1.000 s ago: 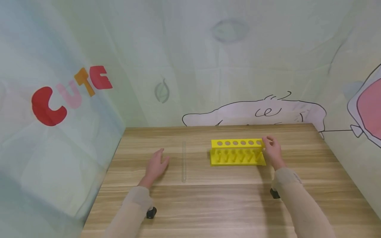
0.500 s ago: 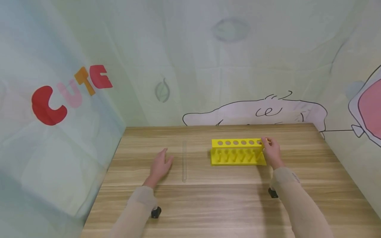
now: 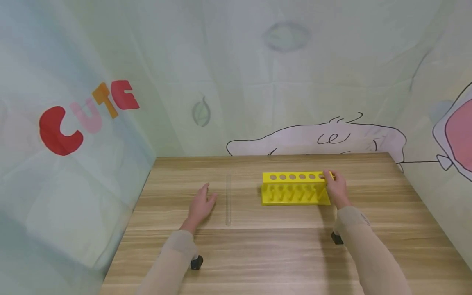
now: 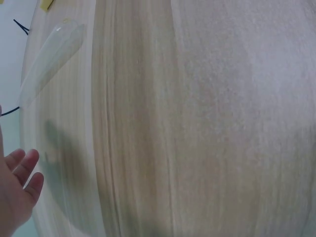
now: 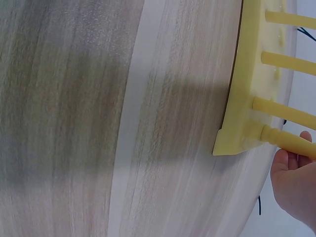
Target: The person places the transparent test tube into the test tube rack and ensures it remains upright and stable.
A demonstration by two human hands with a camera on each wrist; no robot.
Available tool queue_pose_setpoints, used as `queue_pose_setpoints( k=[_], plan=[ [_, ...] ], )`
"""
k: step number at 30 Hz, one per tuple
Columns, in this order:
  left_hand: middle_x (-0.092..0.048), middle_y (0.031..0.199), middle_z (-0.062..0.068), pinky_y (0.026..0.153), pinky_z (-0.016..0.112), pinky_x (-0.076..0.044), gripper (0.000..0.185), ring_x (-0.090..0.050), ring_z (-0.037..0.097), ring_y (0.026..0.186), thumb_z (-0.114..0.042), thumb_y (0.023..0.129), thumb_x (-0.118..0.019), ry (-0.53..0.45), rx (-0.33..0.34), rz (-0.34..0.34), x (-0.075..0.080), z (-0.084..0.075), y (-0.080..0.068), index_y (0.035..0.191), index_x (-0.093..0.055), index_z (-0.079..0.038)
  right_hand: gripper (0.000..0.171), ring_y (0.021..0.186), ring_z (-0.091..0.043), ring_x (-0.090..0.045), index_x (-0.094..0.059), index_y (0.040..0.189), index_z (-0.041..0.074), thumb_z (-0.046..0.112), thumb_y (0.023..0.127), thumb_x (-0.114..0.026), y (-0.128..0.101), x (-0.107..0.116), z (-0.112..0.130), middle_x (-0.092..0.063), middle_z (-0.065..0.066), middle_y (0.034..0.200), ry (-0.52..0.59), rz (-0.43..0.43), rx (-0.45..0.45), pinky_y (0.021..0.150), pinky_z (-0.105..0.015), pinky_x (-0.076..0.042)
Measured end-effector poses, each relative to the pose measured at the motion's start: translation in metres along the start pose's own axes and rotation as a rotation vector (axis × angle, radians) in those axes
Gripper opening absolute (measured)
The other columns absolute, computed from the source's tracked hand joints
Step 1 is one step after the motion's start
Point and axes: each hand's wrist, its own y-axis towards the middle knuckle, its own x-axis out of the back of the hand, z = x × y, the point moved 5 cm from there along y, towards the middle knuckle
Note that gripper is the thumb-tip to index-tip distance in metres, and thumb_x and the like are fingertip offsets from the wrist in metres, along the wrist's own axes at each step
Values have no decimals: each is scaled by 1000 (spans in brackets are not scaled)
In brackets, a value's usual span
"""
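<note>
A yellow test-tube rack (image 3: 295, 189) with a row of round holes stands on the wooden table (image 3: 280, 254), right of centre. My right hand (image 3: 330, 180) holds its right end, thumb and fingers around the top bar. In the right wrist view the rack's base and pegs (image 5: 249, 94) show, with my right hand (image 5: 295, 180) just beside them. A clear glass test tube (image 3: 228, 200) lies flat on the table, left of the rack. My left hand (image 3: 207, 195) hovers flat just left of the tube, fingers straight, not touching it. The left wrist view shows the tube (image 4: 52, 57) and my fingertips (image 4: 27, 170).
Cartoon-printed cloth walls (image 3: 73, 135) close in the table on the left, back and right. The table's left edge (image 3: 127, 229) meets the cloth. Bare wood lies in front of both hands.
My left hand has slid a little to the right, closer to the test tube. The right hand and rack have stayed nearly still.
</note>
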Motion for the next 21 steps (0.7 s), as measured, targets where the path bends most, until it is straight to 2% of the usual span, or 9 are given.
queue_pose_setpoints(
  k=[6,14,21],
  plan=[
    [-46,127,21,88,49,-43,56,-54,35,103,-33,90,-45,-33,2,-4,-2,-3,-1,136,-28,-5,62,115,-27,-36,-37,125,0,50,90,-29,0,0,-1,-43,-19,124,8,20,-9,94,-38,-34],
    [-48,125,21,89,48,-43,56,-56,33,102,-32,90,-47,-66,18,3,-8,-6,1,136,-28,-6,66,119,-29,-32,-37,125,-1,54,90,-24,2,-1,-4,-40,-19,129,-8,26,-12,100,-44,-29],
    [-49,125,19,88,46,-44,56,-58,31,101,-32,90,-47,-101,31,10,-13,-8,3,136,-27,-7,64,117,-30,-32,-39,121,-2,53,91,-23,2,-2,-4,-38,-21,129,-3,7,-15,98,-43,-29]
  ],
)
